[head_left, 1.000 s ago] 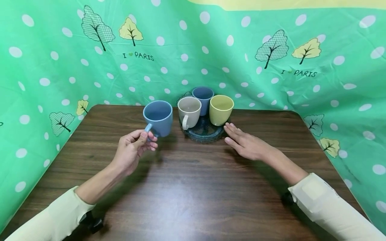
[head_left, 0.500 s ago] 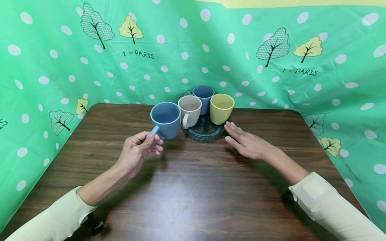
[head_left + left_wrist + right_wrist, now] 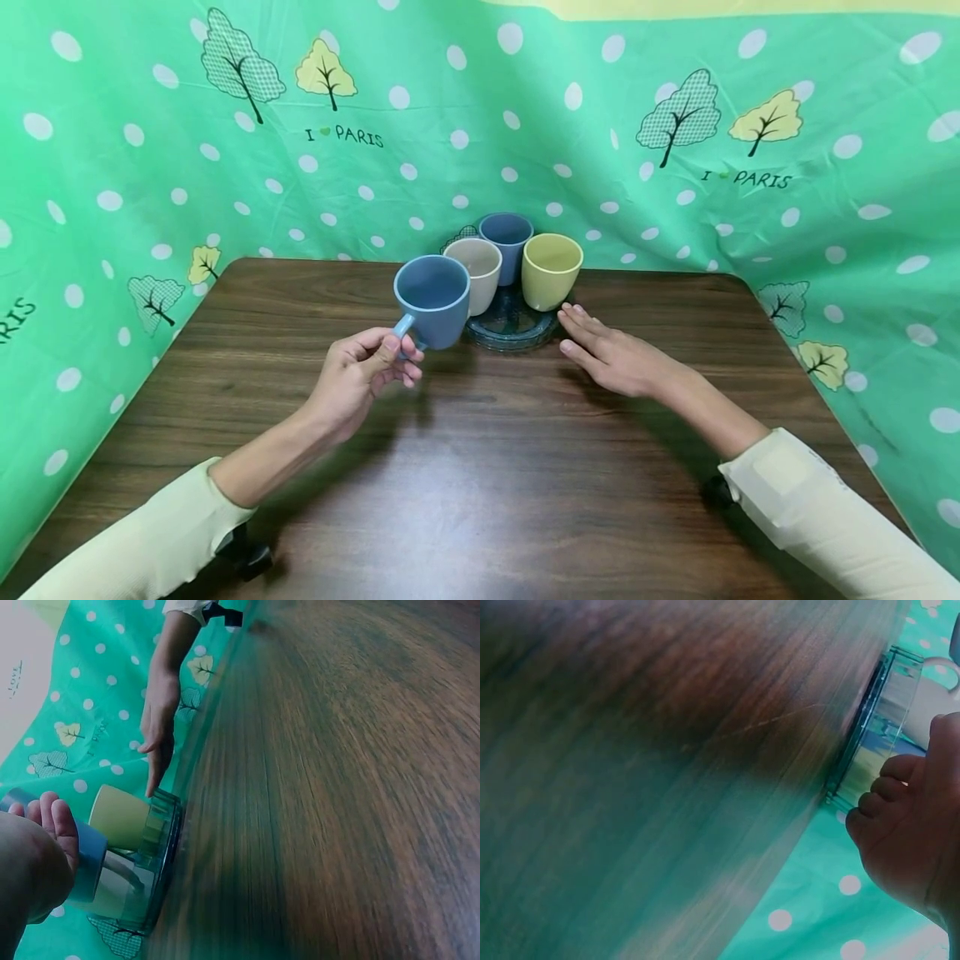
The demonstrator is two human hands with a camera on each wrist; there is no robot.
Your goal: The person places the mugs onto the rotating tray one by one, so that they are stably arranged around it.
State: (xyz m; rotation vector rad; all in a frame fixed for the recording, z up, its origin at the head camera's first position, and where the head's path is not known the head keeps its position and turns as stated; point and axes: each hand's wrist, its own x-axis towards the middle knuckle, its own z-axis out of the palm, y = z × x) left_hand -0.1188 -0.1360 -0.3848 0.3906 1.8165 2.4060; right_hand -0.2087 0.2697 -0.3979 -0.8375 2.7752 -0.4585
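Note:
In the head view my left hand [image 3: 360,375] pinches the handle of a blue mug [image 3: 435,304], which it holds upright above the table. That mug overlaps the white mug [image 3: 482,275] and hides its handle from the head view. A clear round tray [image 3: 513,337] carries the white mug, a yellow cup [image 3: 552,271] and a darker blue cup [image 3: 506,233] at the back. With straight fingers my right hand [image 3: 618,358] touches or nearly touches the tray's right edge. In the right wrist view the tray wall [image 3: 866,735] stands just beyond the right fingers.
The brown wooden table [image 3: 480,483] extends in front of the tray and to both sides. Behind it hangs a green dotted cloth [image 3: 480,108] printed with trees, close to the tray's far side. Dark wrist cameras sit under both sleeves.
My left hand has moved to the right with the blue mug, from left of the tray to in front of the white mug. The right hand has stayed in place.

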